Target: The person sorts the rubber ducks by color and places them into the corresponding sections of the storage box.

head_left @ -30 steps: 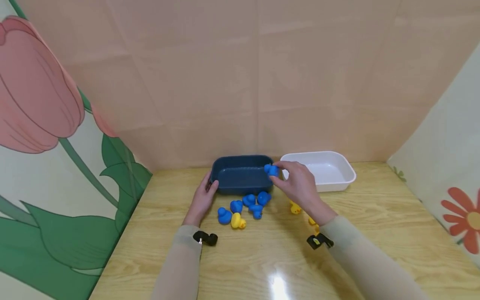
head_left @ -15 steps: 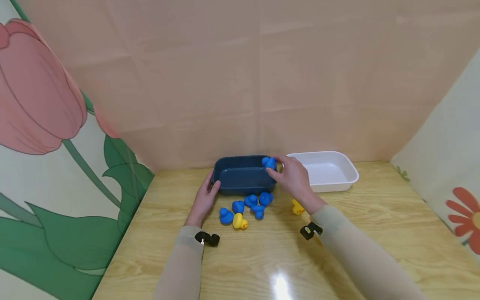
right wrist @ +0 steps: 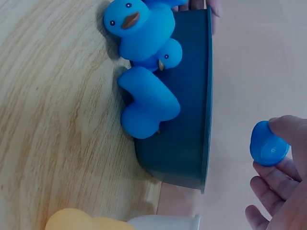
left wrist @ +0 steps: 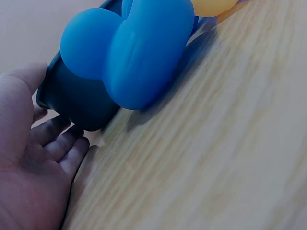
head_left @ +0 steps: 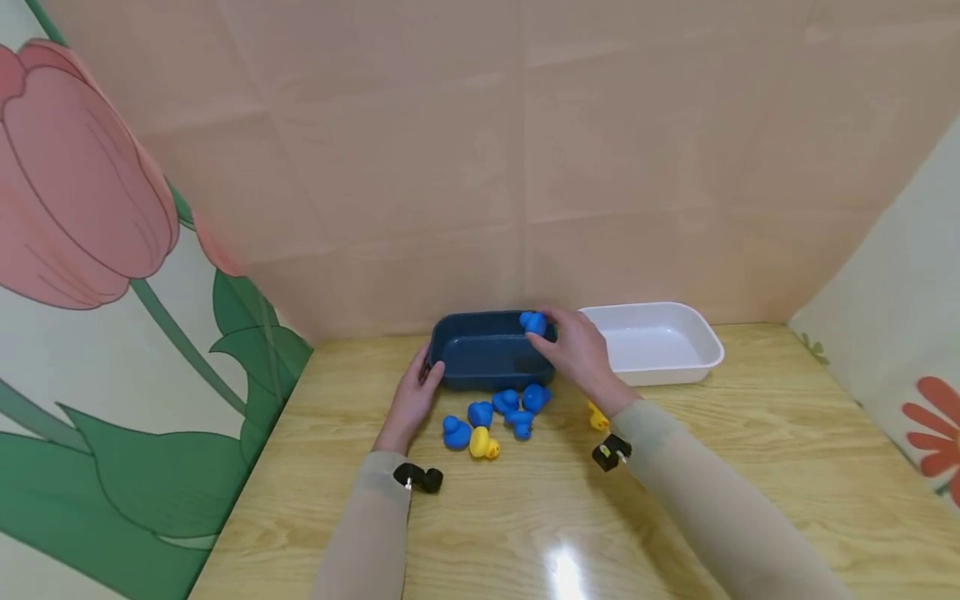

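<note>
My right hand (head_left: 581, 354) pinches a blue toy duck (head_left: 533, 323) between thumb and fingertips, over the right end of the dark blue bin (head_left: 491, 382). In the right wrist view this blue duck (right wrist: 268, 146) shows its flat underside, beyond the bin's rim. My left hand (head_left: 411, 400) holds the left end of that bin, thumb at the rim and fingers along the outer wall; part of the fingers is hidden. Several more blue ducks (head_left: 456, 433) sit on the table in front of the bin, with a yellow duck (head_left: 483, 444) among them.
A white bin (head_left: 652, 373) stands just right of the dark one. Another yellow duck (head_left: 597, 417) is partly hidden by my right wrist. The wooden table (head_left: 480, 525) meets a beige backdrop (head_left: 412, 208) behind the bins.
My right hand has moved slightly left with the blue duck, from the dark bin's right rim to over its interior. My left hand stays at the bin's left end. The view shifts slightly.
</note>
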The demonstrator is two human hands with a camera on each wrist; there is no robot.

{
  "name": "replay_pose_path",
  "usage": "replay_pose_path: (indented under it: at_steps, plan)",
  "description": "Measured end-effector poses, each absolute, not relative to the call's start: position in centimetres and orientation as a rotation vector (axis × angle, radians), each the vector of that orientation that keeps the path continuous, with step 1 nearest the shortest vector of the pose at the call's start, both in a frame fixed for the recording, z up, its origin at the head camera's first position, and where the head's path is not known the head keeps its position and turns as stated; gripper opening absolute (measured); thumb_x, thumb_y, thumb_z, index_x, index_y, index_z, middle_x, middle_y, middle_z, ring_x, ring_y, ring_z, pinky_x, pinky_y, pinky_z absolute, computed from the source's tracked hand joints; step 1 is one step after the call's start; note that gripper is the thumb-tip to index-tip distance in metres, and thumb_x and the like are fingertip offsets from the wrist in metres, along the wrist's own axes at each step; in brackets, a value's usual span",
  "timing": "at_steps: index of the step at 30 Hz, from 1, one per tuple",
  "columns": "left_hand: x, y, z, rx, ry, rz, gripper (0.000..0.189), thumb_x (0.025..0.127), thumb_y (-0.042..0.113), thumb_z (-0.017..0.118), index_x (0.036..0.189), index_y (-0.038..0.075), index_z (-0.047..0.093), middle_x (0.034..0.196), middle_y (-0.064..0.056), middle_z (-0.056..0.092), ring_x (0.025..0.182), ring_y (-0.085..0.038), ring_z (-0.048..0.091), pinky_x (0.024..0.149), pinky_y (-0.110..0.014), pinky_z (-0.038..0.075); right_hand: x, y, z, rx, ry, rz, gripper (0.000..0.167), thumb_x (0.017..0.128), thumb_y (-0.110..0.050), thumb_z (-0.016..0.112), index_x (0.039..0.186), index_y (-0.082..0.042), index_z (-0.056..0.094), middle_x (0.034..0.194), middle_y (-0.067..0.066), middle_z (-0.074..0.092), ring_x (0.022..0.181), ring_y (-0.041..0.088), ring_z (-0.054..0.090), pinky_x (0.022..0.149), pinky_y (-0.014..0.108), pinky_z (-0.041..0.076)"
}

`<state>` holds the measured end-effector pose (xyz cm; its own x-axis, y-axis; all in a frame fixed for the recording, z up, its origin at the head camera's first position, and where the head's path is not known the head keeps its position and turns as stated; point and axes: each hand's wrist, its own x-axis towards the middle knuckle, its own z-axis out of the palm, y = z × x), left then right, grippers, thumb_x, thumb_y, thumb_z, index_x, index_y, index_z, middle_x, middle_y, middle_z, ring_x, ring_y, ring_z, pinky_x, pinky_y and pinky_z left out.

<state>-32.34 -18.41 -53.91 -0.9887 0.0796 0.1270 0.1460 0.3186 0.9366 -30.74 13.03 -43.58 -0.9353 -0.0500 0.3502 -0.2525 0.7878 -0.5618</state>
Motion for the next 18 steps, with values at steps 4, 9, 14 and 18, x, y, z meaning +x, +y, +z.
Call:
replay_pose_path:
  at_steps: [4, 9, 14, 18]
  plan:
    - [-32.37, -18.5, -53.94, -0.217, -2.515, -1.781, 0.081, 0.11, 0.065, 0.056, 0.176, 0.024, 0.033, 0.178, -0.004, 0.035, 0.162, -0.027, 0.035, 0.131, -0.046, 0.031, -31.15, 12.85, -43.72, 0.228, -2.671, 0.875, 0.054, 0.102, -0.038, 0.082, 0.145, -0.007, 0.07, 0.131, 0.015, 0.074, 0.117, 0.039, 0.065, 0.102, 0.057, 0.056]
    - [-32.35, -18.41, -53.85, -0.211, -2.521, -1.78, 0.074, 0.115, 0.054, 0.056, 0.176, 0.021, 0.031, 0.178, -0.005, 0.034, 0.163, -0.028, 0.034, 0.132, -0.048, 0.03, -31.45, 12.79, -43.85, 0.224, -2.685, 0.873, 0.055, 0.103, -0.037, 0.082, 0.146, -0.006, 0.069, 0.135, 0.016, 0.073, 0.121, 0.041, 0.065, 0.104, 0.059, 0.055]
    - [-32.41, -18.47, -53.99, -0.204, -2.523, -1.776, 0.077, 0.113, 0.058, 0.055, 0.176, 0.02, 0.032, 0.178, -0.005, 0.035, 0.163, -0.028, 0.035, 0.132, -0.048, 0.03, -31.47, 12.76, -43.94, 0.213, -2.699, 0.86, 0.06, 0.103, -0.041, 0.081, 0.15, -0.006, 0.066, 0.142, 0.016, 0.071, 0.128, 0.042, 0.064, 0.107, 0.06, 0.053]
    - [-32.43, -18.58, -54.1, -0.213, -2.521, -1.775, 0.085, 0.11, 0.067, 0.054, 0.176, 0.018, 0.031, 0.178, -0.004, 0.035, 0.163, -0.028, 0.035, 0.131, -0.048, 0.03, -31.2, 12.81, -44.14, 0.179, -2.708, 0.866, 0.063, 0.103, -0.045, 0.081, 0.151, -0.007, 0.065, 0.144, 0.015, 0.071, 0.129, 0.041, 0.064, 0.106, 0.059, 0.054]
